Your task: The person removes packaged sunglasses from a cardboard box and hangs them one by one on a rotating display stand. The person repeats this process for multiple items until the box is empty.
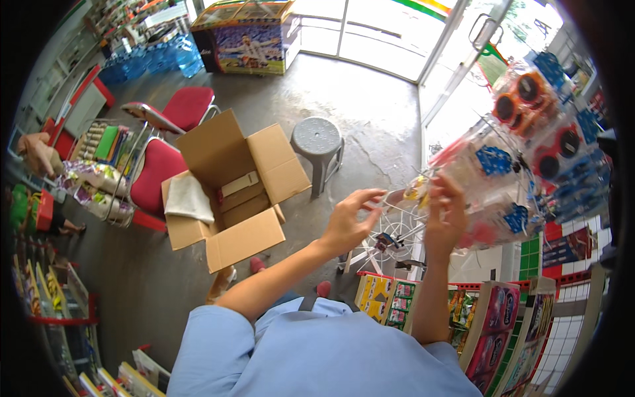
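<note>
My left hand is raised beside a white wire display rack. Its fingers are half curled, with a gap between thumb and forefinger, and nothing shows in it. My right hand is up at the rack's hanging goods, fingers bent close together. A small yellowish packet is at its fingertips; whether the hand grips it is hard to make out. To the right of that hand hang clear plastic packs with blue labels and packs with round orange-and-black items.
An open cardboard box, a white cloth over one flap, stands to the left. Behind it are a grey stool and red chairs. Shelves of small packages run along the lower right. A chest freezer stands by the glass doors.
</note>
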{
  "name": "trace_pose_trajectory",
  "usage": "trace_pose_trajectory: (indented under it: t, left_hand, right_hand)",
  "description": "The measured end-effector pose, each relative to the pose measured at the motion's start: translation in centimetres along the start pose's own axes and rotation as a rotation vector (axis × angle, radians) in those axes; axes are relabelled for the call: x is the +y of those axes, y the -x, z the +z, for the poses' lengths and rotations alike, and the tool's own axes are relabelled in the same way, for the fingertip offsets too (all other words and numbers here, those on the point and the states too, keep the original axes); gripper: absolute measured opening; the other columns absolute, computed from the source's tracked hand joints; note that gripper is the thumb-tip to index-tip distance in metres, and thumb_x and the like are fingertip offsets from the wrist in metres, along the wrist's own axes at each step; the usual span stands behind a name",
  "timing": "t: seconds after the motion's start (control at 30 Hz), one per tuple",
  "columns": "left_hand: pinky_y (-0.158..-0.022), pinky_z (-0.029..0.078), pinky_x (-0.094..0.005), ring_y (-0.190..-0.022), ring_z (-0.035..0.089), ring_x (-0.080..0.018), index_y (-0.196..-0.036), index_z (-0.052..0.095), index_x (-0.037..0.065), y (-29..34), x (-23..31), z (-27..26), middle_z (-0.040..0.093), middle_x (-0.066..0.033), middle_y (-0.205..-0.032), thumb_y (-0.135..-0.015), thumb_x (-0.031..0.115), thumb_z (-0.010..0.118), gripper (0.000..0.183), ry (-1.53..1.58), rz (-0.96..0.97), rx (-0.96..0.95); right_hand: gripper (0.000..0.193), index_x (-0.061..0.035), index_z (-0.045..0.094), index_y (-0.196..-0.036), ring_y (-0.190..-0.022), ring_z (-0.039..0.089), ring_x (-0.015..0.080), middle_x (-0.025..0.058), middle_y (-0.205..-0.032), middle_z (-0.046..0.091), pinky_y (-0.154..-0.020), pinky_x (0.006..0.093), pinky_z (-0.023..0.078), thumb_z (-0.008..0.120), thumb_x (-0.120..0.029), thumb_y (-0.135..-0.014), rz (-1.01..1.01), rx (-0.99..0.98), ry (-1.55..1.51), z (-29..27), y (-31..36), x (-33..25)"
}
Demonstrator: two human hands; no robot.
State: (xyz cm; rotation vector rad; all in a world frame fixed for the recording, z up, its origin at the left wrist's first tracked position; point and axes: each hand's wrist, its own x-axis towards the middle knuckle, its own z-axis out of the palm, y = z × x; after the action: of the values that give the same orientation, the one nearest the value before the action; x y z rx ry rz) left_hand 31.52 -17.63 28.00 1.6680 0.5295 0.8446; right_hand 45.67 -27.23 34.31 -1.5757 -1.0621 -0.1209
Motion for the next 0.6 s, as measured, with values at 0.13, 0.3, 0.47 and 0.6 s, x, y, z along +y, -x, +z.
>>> trace_pose_trajectory:
  t: [0.13,0.3,0.47,0.6]
  left_hand:
    - [-0.076,0.053,-0.0301,-0.083,0.066,-0.0169,-0.118,0.063,0.008,5.7,-6.7,-6.9,0.067,-0.0106,-0.099,-0.087,0.008,0.063,0.031,-0.086,-0.287,0.239]
    - [-0.069,0.049,-0.0215,-0.078,0.057,-0.006,-0.12,0.062,0.008,9.9,-10.9,-15.1,0.064,-0.0021,-0.096,-0.091,0.006,0.06,0.028,-0.071,-0.489,0.422]
    - [-0.066,0.046,-0.0184,-0.075,0.054,-0.0032,-0.118,0.062,0.005,12.0,-13.3,-21.8,0.062,0.0001,-0.093,-0.093,0.006,0.059,0.026,-0.027,-0.566,0.542]
    - [-0.073,0.052,-0.0251,-0.08,0.061,-0.0102,-0.118,0.062,0.007,13.3,-15.9,-27.1,0.065,-0.0048,-0.096,-0.091,0.009,0.06,0.027,-0.111,-0.66,0.601]
  right_hand:
    - [0.026,-0.0097,0.066,-0.115,-0.08,0.063,0.0118,0.0061,-0.096,0.069,-0.064,0.0264,0.049,0.065,-0.012,-0.09,0.277,-0.314,-0.058,7.4,4.8,2.5]
    - [0.025,-0.0082,0.065,-0.115,-0.079,0.063,0.0114,0.006,-0.095,0.069,-0.065,0.0256,0.05,0.064,-0.01,-0.09,0.432,-0.46,-0.139,15.0,8.5,2.5]
    - [0.023,-0.0072,0.066,-0.113,-0.078,0.064,0.011,0.0057,-0.092,0.069,-0.065,0.0257,0.051,0.064,-0.011,-0.09,0.531,-0.604,-0.16,22.7,9.9,1.1]
    - [0.022,-0.0051,0.066,-0.112,-0.081,0.064,0.0108,0.006,-0.092,0.07,-0.067,0.0255,0.05,0.064,-0.013,-0.091,0.527,-0.713,-0.177,30.1,10.8,1.2]
